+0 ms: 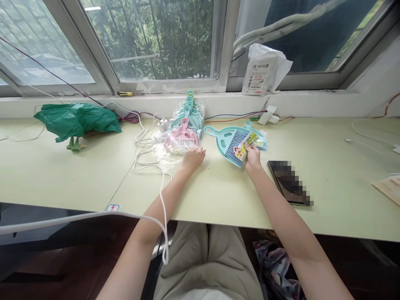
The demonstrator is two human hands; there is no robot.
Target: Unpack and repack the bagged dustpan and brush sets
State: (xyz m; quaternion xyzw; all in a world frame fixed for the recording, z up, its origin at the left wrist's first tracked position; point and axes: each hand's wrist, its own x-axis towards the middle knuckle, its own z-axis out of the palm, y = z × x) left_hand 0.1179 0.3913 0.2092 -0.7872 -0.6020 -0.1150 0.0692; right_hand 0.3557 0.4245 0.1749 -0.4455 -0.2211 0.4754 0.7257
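At the middle of the pale table point(187, 196), a teal dustpan point(222, 141) with a grey-bristled brush point(236, 143) lies before the person, its ring handle pointing left. The right hand point(253, 158) grasps it at the right, thumb pressed on a yellow-green card point(241, 151) that bears a red and white picture and dark lettering too small to read. A second teal handle point(248, 125) and some clear plastic point(264, 139) show just behind. The left hand point(193, 158) is curled beside a pink dustpan point(185, 132) in clear wrapping; whether its fingers pinch the wrapping cannot be told. Behind the pink one stands a row of wrapped teal dustpans point(187, 111). To the right lies a dark flat device point(283, 179), partly pixelated. A blue-edged sticker point(113, 207) at the table's front edge carries a red numeral, not clearly legible. On the windowsill point(315, 98), a white box point(259, 77) in a plastic bag shows a barcode and black and red print, too small to read. A green bag point(75, 119) sits at the left.
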